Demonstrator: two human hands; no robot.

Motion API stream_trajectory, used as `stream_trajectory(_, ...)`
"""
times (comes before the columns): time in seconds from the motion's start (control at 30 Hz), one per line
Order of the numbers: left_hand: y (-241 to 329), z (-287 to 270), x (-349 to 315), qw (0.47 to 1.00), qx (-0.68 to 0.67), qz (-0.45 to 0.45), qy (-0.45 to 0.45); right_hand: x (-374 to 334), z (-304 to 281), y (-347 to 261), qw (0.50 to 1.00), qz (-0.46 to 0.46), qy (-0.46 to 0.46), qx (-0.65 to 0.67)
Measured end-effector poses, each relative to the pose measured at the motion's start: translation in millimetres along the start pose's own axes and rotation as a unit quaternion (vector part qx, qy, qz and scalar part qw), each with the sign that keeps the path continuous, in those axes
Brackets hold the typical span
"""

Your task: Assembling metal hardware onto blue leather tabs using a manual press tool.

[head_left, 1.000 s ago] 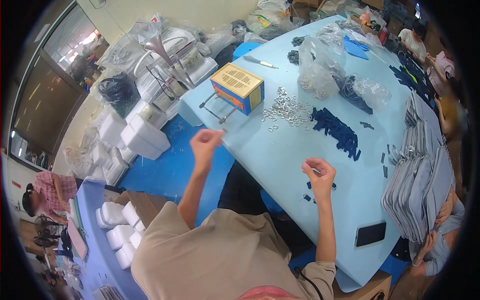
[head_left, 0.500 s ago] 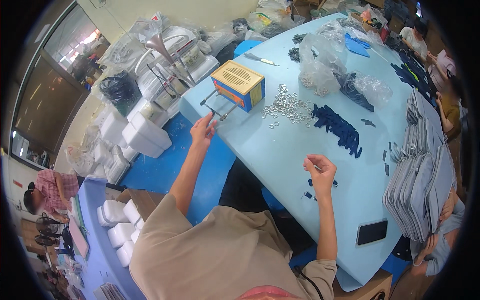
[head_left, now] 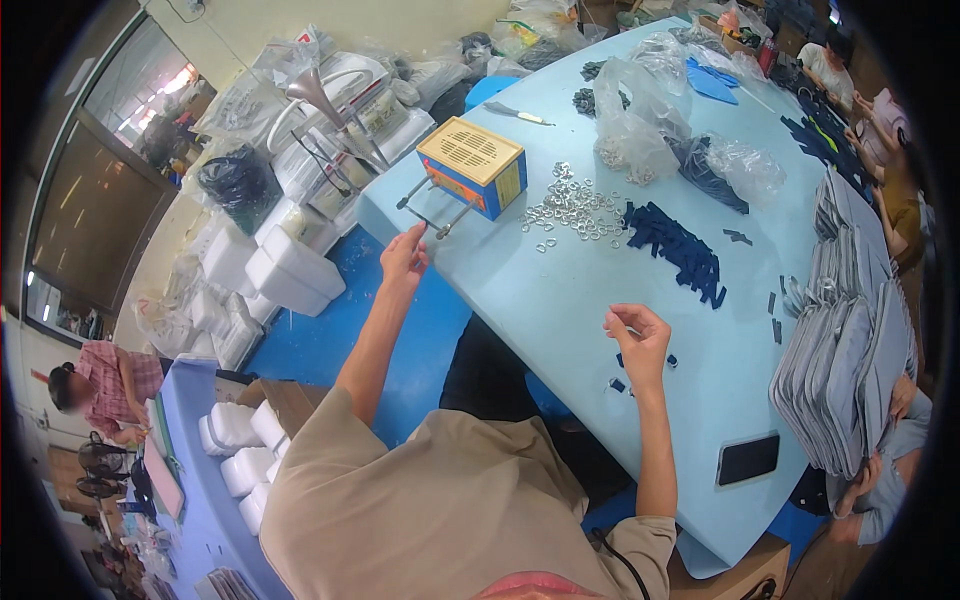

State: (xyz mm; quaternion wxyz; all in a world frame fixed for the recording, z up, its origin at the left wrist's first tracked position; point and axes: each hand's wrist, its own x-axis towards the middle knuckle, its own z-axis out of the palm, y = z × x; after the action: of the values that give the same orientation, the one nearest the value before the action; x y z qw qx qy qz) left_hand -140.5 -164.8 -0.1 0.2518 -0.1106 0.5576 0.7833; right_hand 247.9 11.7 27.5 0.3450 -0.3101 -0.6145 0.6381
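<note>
Yellow-and-blue box machine [head_left: 474, 166] sits near the table's [head_left: 560, 300] left edge; my left hand [head_left: 404, 260] reaches its metal prongs [head_left: 432, 210], fingertips pinched, contents indiscernible. My right hand [head_left: 637, 340] hovers loosely curled.

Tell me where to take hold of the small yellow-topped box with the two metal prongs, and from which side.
Grip the box by its two long side walls, coming down from above. Its vented yellow top lies flat and bare, and the sides look clear. Avoid the end facing the left hand: two thin metal prongs stick out there, likely poor handles. The ring pile lies beside, apart.
</note>
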Motion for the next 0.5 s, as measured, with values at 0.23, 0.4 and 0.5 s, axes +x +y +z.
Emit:
stream_trajectory(0.23,-1.7,3.4,-2.6,1.000,0.015,0.011,0.002,-0.9,-0.7,1.0,1.000,0.001,0.000,0.010)
stream_trajectory(0.4,-2.0,3.4,-0.1,0.999,0.033,0.028,0.015,0.3,-0.8,0.2,1.000,-0.003,-0.002,0.002)
stream_trajectory(0.5,-2.6,3.6,-3.3,0.998,0.043,0.042,0.014,0.1,-0.9,1.4,1.000,-0.003,0.000,0.002)
